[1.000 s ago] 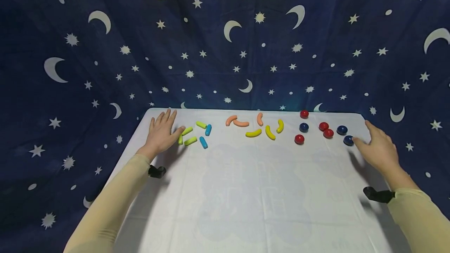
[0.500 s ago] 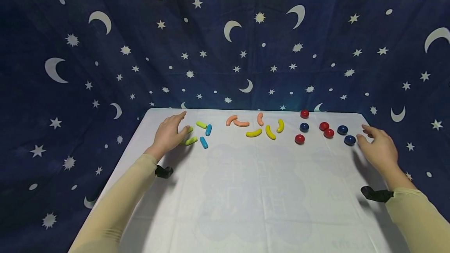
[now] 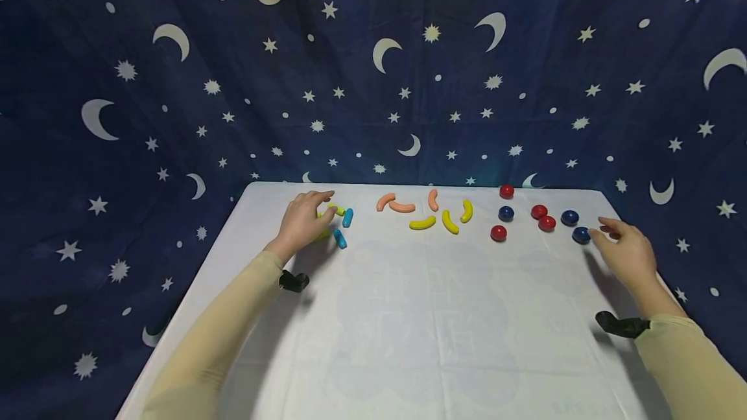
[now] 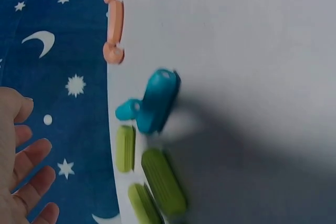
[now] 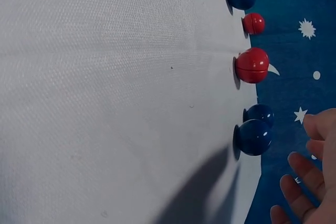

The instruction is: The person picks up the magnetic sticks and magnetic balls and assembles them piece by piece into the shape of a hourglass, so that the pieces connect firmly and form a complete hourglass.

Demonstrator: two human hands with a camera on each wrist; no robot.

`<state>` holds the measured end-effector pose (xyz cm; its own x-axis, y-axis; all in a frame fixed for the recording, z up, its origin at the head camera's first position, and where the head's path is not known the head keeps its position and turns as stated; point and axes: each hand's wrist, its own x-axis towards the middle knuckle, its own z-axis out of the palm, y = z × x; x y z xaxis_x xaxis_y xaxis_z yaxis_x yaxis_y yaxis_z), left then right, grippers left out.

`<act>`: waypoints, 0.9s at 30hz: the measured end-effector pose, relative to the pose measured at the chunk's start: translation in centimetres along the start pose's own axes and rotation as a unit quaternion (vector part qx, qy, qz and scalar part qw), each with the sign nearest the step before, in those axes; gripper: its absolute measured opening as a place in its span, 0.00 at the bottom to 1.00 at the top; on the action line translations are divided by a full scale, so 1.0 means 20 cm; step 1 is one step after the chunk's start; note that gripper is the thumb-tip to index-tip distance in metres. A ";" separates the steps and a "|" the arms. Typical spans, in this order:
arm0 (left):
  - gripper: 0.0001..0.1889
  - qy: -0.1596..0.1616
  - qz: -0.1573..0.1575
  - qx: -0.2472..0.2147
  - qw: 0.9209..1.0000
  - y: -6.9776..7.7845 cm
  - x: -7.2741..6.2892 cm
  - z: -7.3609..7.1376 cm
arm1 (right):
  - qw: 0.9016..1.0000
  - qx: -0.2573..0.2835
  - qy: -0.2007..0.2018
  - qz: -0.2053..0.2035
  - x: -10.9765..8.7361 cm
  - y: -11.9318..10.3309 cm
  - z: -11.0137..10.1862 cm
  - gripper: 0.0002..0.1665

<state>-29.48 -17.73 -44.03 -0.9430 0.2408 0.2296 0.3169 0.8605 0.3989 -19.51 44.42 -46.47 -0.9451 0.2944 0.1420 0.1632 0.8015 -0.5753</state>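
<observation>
My left hand [image 3: 300, 222] hovers at the table's far left over several ridged light-green sticks [image 4: 164, 182], partly hiding them in the head view. Its fingers are loosely bent and hold nothing. Just beyond the thumb lie two blue capsule-shaped pieces [image 3: 340, 238]. On the far right, my right hand [image 3: 627, 248] is held with bent, parted fingers, the thumb tip right at the nearest navy ball [image 3: 581, 235]. In the right wrist view this navy ball [image 5: 254, 137] rests on the cloth, and the fingers [image 5: 304, 174] have nothing between them.
Three salmon-coloured curved pieces [image 3: 402, 207] and three small yellow bananas [image 3: 423, 223] lie at the back centre. Several red balls [image 3: 546, 223] and other navy balls [image 3: 506, 213] sit right of them. A dark-blue star-patterned curtain [image 3: 350, 50] rises behind the white table [image 3: 432, 342].
My left hand has moved right, from beside the green sticks to over them, and its spread fingers have bent. The right hand has shifted slightly and its fingers have bent. The pieces stay put.
</observation>
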 end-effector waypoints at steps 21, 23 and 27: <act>0.25 -0.039 -0.024 -0.043 0.998 0.14 0.12 0.16 | 0.991 0.080 -0.043 0.102 0.06 0.11 0.11 0.48; 0.25 -0.045 -0.032 -0.042 0.998 0.15 0.13 0.17 | 0.990 0.081 -0.047 0.107 0.07 0.12 0.12 0.49; 0.25 -0.053 -0.039 -0.038 0.997 0.17 0.17 0.20 | 0.988 0.083 -0.056 0.115 0.07 0.13 0.13 0.51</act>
<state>-31.97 -12.26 -45.37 -0.9695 0.2232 0.1017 0.2444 0.8431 0.4790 -21.05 45.64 -49.85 -0.9150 0.3929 -0.0923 0.3378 0.6204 -0.7078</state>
